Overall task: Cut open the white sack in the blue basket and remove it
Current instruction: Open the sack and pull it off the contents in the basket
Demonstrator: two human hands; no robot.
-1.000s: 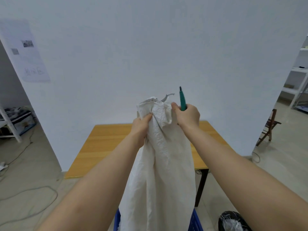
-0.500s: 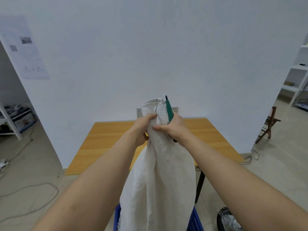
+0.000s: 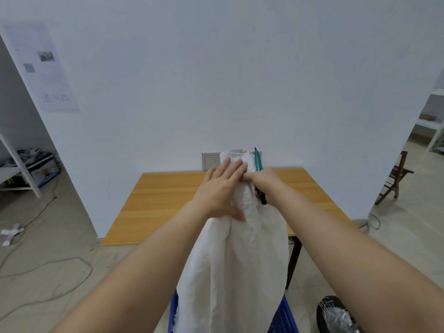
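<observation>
Past the wooden counter (image 3: 168, 195), I see the blue plastic basket (image 3: 287, 316) mostly hidden under the white woven sack (image 3: 235, 265); my left hand (image 3: 221, 188) lies flat on its neck, my right hand (image 3: 265, 180) grips neck and green cutter (image 3: 257, 161).

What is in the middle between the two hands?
The gathered top of the white sack stands between the left hand and the right hand, as the head view shows.

Blue plastic basket (image 3: 287, 316): only two rim slivers show, the rest behind the white woven sack (image 3: 236, 272) and cut by the near edge. Green-handled cutter (image 3: 258, 162): middle hidden in right hand (image 3: 265, 181). Wall paper sheet (image 3: 40, 68): print too small to read.
</observation>
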